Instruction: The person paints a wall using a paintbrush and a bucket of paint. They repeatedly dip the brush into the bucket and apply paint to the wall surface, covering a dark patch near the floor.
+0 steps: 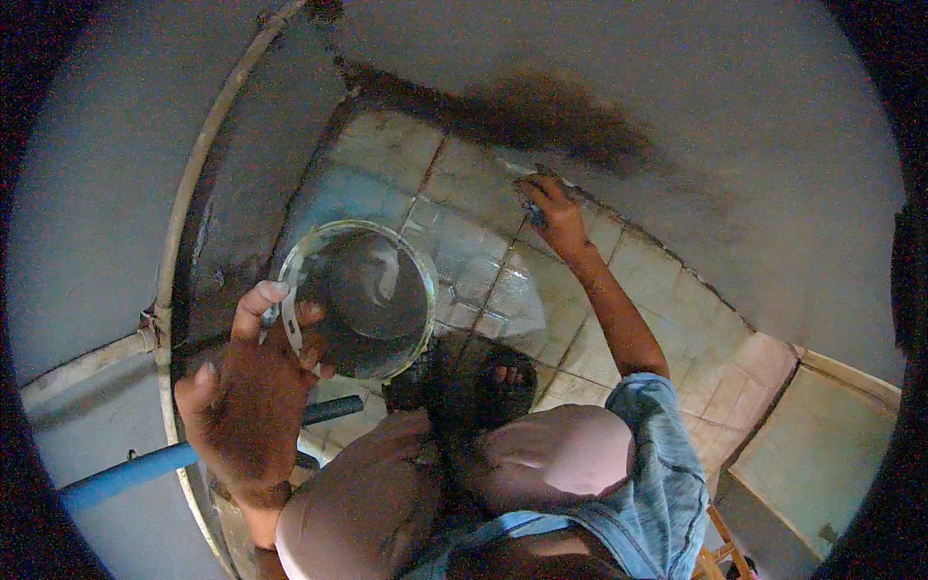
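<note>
A round, clear-walled bucket [425, 275] stands on the tiled floor, left of the middle, with dark liquid in it. My left hand [246, 401] is closed over its near-left rim, fingertips reaching inside beside a white handle tab [291, 322]. Farther off to the right, my right arm stretches toward the foot of the wall. There my right hand [556, 215] is closed around something small and bluish [532, 211], mostly hidden by the fingers. A thin whitish edge shows just beyond the fingertips, and I cannot make out what it belongs to.
Wet, shiny tiles [517, 295] lie between the bucket and my right arm. A dark stain [551, 111] marks the grey wall. Pale pipes [184, 203] run along the left wall, and a blue pipe [126, 476] passes below my left hand. An orange wooden frame [720, 551] stands lower right.
</note>
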`<action>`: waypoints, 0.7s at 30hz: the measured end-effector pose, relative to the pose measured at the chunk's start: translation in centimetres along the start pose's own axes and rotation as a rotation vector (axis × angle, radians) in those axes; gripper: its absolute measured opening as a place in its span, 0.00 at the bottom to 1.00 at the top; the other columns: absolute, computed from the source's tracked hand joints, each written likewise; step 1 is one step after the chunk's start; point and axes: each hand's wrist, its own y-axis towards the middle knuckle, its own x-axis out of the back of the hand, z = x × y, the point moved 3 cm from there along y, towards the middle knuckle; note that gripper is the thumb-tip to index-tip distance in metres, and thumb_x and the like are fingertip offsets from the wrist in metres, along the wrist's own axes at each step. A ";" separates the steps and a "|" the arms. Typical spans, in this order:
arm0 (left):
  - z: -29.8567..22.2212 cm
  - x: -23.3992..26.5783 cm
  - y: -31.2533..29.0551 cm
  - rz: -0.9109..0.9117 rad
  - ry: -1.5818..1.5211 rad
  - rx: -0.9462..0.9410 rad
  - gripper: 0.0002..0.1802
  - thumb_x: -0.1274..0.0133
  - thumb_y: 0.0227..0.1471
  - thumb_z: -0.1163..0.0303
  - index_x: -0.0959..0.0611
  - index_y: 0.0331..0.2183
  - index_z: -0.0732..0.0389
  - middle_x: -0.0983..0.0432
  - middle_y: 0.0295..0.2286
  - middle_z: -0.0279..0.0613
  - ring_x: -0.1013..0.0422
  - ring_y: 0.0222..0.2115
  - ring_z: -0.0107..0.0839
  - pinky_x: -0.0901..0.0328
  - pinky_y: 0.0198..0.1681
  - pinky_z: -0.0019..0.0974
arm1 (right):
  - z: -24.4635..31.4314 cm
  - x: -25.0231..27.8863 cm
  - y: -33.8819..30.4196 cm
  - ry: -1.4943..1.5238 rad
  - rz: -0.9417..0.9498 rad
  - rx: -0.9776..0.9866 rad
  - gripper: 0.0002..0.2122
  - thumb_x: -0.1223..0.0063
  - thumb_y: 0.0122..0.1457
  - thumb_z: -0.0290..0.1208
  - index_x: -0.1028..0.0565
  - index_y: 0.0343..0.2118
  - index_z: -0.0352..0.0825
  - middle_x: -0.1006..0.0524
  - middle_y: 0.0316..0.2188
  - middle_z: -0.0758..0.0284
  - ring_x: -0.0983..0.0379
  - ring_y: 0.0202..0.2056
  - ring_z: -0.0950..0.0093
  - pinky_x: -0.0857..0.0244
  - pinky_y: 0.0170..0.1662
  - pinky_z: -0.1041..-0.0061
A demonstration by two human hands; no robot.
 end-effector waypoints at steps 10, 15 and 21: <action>-0.1 -0.1 0.5 -0.061 0.059 -0.003 0.43 0.48 0.43 0.42 0.35 0.54 0.62 0.32 0.45 0.51 0.35 0.41 0.39 0.39 0.43 0.37 | -3.8 1.7 -4.5 0.008 0.003 -0.072 0.28 0.37 0.41 0.20 0.27 0.50 0.44 0.29 0.50 0.62 0.29 0.49 0.57 0.32 0.51 0.64; -0.1 0.1 0.8 -0.071 0.082 0.001 0.43 0.49 0.44 0.42 0.35 0.54 0.62 0.33 0.46 0.52 0.35 0.41 0.39 0.39 0.44 0.37 | -5.5 5.0 -9.4 -0.075 0.154 -0.187 0.24 0.42 0.48 0.25 0.29 0.51 0.46 0.30 0.52 0.62 0.29 0.49 0.59 0.30 0.46 0.58; 0.2 0.0 0.4 -0.035 -0.004 0.001 0.43 0.51 0.44 0.41 0.35 0.54 0.63 0.34 0.47 0.53 0.35 0.40 0.39 0.38 0.44 0.38 | -2.3 5.6 -5.0 -0.170 0.171 -0.096 0.24 0.42 0.47 0.26 0.29 0.51 0.44 0.29 0.49 0.60 0.27 0.44 0.59 0.28 0.43 0.59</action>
